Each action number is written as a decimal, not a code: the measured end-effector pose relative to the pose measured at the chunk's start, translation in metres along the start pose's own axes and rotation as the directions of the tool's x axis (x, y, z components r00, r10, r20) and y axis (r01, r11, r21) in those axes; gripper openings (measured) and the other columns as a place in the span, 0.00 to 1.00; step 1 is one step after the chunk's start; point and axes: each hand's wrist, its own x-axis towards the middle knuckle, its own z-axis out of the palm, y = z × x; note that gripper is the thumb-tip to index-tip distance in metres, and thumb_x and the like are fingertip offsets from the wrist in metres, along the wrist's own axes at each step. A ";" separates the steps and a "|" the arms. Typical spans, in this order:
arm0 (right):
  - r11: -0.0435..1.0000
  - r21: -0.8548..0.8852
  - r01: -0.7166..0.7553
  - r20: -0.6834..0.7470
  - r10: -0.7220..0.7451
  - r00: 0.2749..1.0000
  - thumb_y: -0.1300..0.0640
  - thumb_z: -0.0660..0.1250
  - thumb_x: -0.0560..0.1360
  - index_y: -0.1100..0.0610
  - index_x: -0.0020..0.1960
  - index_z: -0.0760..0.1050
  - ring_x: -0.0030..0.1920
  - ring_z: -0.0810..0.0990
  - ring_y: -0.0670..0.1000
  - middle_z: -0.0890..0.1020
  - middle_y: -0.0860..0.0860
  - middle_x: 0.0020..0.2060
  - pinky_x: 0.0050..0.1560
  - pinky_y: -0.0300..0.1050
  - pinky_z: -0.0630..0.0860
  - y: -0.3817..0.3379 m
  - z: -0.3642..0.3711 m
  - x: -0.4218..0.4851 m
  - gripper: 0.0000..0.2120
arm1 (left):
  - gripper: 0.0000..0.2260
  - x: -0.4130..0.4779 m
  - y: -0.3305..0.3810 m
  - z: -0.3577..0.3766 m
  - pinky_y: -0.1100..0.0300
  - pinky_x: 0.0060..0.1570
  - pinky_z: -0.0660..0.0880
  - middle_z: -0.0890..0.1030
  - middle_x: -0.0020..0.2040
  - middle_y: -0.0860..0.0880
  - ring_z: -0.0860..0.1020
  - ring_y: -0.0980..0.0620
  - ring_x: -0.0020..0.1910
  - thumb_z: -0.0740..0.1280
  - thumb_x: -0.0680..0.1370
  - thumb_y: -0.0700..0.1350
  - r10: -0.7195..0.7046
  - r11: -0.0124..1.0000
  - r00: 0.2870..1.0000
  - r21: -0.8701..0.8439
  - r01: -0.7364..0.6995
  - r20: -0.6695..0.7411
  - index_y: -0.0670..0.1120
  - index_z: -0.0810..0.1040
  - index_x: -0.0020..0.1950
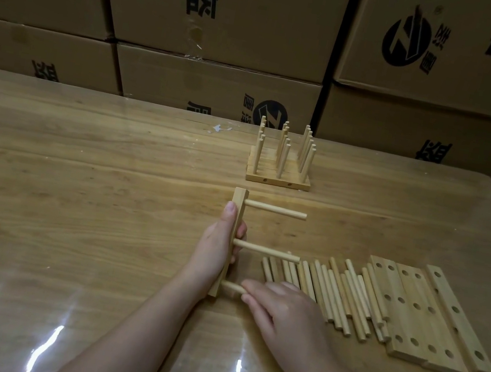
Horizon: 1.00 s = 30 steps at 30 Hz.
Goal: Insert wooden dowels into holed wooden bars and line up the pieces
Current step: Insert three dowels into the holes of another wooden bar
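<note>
Fingertips (252,287) of right hand (287,314): lightly bent, closed in what looks like a thumb-and-forefinger pinch on third dowel (232,287); rest of that dowel hidden under the hand.

Just left of fingertips: holed bar (239,204), on edge, long axis running away from the body, gripped mid-length by left hand (217,246), thumb along its left face.

Dowel axis left–right, square to bar, tip at bar's nearest hole; depth of seating not discernible.

Judged next: push straight left along dowel axis, right hand nearer and driving, left hand bracing.

Beyond fingertips: middle dowel (265,250) and far dowel (276,210), both seated, pointing right.

Right of fingertips: loose dowels (333,293), then spare bars (417,318).

Far beyond: finished pieces (278,162), lined up, dowels upright, on table (73,188).

Cartons (235,10) behind: print inverted; round logo with Z-like mark; 公司 made out, remainder not read with confidence.
</note>
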 end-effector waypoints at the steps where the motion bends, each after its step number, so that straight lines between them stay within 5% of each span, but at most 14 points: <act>1: 1.000 0.000 -0.001 0.000 0.001 1.000 0.52 0.61 0.74 0.50 0.49 0.79 0.35 0.77 0.49 0.79 0.46 0.32 0.31 0.43 0.76 0.000 0.000 0.000 0.09 | 0.26 0.000 0.000 0.000 0.68 0.26 0.66 0.71 0.26 0.53 0.69 0.57 0.26 0.47 0.74 0.68 -0.003 1.000 1.000 -0.002 0.003 0.000 0.50 0.70 0.33; 6: 0.998 0.064 -0.025 0.021 0.024 0.999 0.51 0.61 0.76 0.50 0.52 0.79 0.40 0.78 0.50 0.81 0.47 0.37 0.37 0.46 0.76 0.004 0.003 0.000 0.10 | 0.25 0.001 0.001 0.000 0.68 0.26 0.67 0.71 0.25 0.54 0.70 0.58 0.25 0.48 0.74 0.67 -0.041 0.998 0.999 -0.043 0.040 -0.019 0.49 0.71 0.34; 10: 0.988 0.140 -0.059 -0.055 0.067 0.996 0.50 0.63 0.75 0.48 0.58 0.77 0.46 0.75 0.43 0.77 0.42 0.43 0.44 0.36 0.71 0.004 0.003 0.003 0.13 | 0.24 0.004 0.000 -0.006 0.61 0.32 0.69 0.74 0.27 0.51 0.72 0.54 0.27 0.52 0.79 0.63 -0.133 0.966 0.991 -0.224 0.133 0.017 0.48 0.76 0.37; 16: 0.850 0.484 -0.208 -0.142 0.310 0.940 0.37 0.56 0.73 0.40 0.64 0.63 0.43 0.75 0.41 0.74 0.40 0.41 0.39 0.31 0.71 0.008 0.000 0.004 0.20 | 0.17 0.008 0.001 -0.013 0.64 0.22 0.66 0.72 0.28 0.51 0.68 0.54 0.23 0.55 0.80 0.55 -0.241 0.748 0.967 -0.619 0.238 0.080 0.46 0.76 0.42; 24: 0.799 0.539 -0.268 -0.014 0.326 0.945 0.30 0.58 0.68 0.47 0.51 0.74 0.42 0.78 0.41 0.80 0.43 0.40 0.43 0.37 0.75 0.011 0.008 0.006 0.24 | 0.18 0.004 0.003 -0.005 0.63 0.25 0.68 0.74 0.28 0.48 0.72 0.55 0.24 0.56 0.81 0.56 -0.299 0.820 0.954 -0.504 0.271 0.027 0.45 0.79 0.48; 30: 0.771 0.577 -0.271 -0.012 0.340 0.940 0.48 0.70 0.71 0.42 0.50 0.73 0.41 0.80 0.40 0.82 0.42 0.40 0.42 0.34 0.75 0.014 0.009 0.007 0.10 | 0.15 0.005 0.004 -0.004 0.58 0.39 0.80 0.80 0.39 0.47 0.81 0.52 0.35 0.62 0.75 0.52 -0.168 0.789 0.975 -0.573 0.223 0.148 0.43 0.75 0.55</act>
